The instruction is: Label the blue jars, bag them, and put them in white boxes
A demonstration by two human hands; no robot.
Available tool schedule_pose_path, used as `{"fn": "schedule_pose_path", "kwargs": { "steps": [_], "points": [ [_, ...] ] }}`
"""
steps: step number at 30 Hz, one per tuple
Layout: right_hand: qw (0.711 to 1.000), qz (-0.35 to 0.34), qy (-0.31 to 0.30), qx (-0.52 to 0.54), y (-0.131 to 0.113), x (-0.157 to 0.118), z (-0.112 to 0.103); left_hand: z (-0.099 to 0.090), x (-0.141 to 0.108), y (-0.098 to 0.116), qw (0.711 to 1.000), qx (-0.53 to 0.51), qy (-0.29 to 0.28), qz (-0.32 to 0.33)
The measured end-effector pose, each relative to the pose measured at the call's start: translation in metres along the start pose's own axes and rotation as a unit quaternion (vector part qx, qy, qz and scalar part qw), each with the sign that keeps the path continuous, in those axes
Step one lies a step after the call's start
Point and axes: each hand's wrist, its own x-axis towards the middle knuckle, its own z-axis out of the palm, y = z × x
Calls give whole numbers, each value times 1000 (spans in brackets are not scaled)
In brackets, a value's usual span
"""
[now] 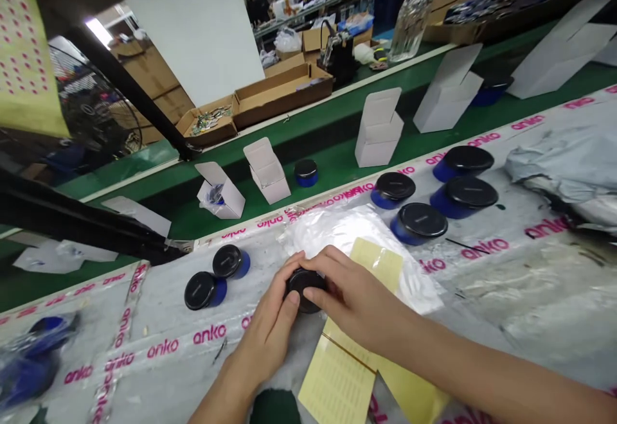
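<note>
Both my hands close around a round jar with a black lid (304, 282) at the middle of the work table. My left hand (272, 315) wraps its left side, with the thumb near the lid's edge. From the right, my right hand (344, 292) grips it, fingers at the far rim and thumb on top. The jar's body is hidden by my hands. Just right of it lie yellow sheets of printed labels (340, 372) and a pile of clear plastic bags (419, 282). Two blue jars with black lids (231, 261) stand to the left.
Several more blue jars (419, 223) stand at the right. Beyond the table runs a green conveyor belt (332, 154) carrying open white boxes (380, 132) and a jar (306, 172). A dark metal post (96, 212) slants across the left. A water bottle (412, 19) stands behind the belt.
</note>
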Motion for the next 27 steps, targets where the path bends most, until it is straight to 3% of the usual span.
{"fn": "schedule_pose_path", "kwargs": {
  "steps": [3, 6, 10, 14, 19, 21, 23, 27],
  "points": [
    [993, 62, -2, 105, 0, 1, -5, 2, 3, 0, 1000, 16, -4, 17],
    [978, 121, -21, 171, -4, -1, -23, 2, 10, -1, 997, 54, 37, 47],
    [996, 78, 54, 6, -5, -13, -54, -6, 15, -2, 982, 129, 129, 48],
    [984, 42, 7, -174, 10, -28, -67, -8, 13, 0, 967, 183, 172, 40],
    [946, -43, -32, -319, 26, -42, -58, 6, 7, 12, 917, 277, 217, 186],
    [930, -69, -50, -357, 25, -40, -56, 14, 4, 15, 906, 290, 187, 245],
    [921, -95, -61, -373, 21, -32, -57, 24, 3, 17, 907, 280, 108, 295],
    [911, -105, -50, -397, 18, -1, -60, 42, 4, 17, 910, 283, -53, 298]
  ]
}}
